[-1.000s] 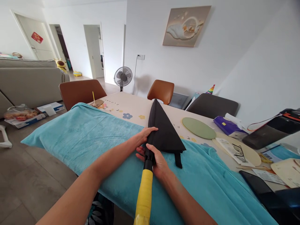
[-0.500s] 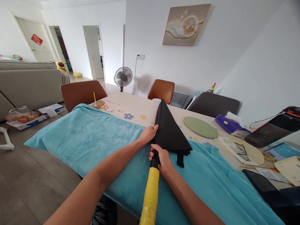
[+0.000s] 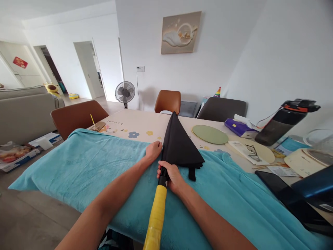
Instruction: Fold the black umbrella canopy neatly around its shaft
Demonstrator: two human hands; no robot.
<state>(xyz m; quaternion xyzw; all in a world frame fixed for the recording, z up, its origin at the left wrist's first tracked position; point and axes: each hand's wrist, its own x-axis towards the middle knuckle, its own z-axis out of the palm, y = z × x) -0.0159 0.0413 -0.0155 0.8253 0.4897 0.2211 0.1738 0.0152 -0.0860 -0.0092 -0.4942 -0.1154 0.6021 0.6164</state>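
Observation:
A black umbrella point(image 3: 179, 146) with loosely folded cloth lies over the table, its tip pointing away from me. Its handle point(image 3: 155, 215), wrapped in yellow, runs down toward my body. Just above the yellow wrap, my right hand point(image 3: 171, 174) is closed around the black part of the shaft. My left hand point(image 3: 153, 151) is closed at the left edge of the black cloth, its fingertips hidden from sight. A short black strap point(image 3: 191, 174) hangs from the cloth's lower right corner. Beneath everything a turquoise blanket point(image 3: 111, 156) covers the near side of the table.
Green and cream placemats point(image 3: 210, 134), a purple tissue pack point(image 3: 240, 128), eyeglasses point(image 3: 251, 150) and a dark bottle point(image 3: 282, 121) are on the right. A black tablet-like slab point(image 3: 275, 187) sits at the near right. Chairs point(image 3: 168, 101) and a fan point(image 3: 125, 92) stand beyond the table point(image 3: 140, 119).
The view has turned somewhat to the right, so the scene sits further left. My left hand has shifted slightly along the cloth edge; my right hand keeps its hold on the shaft.

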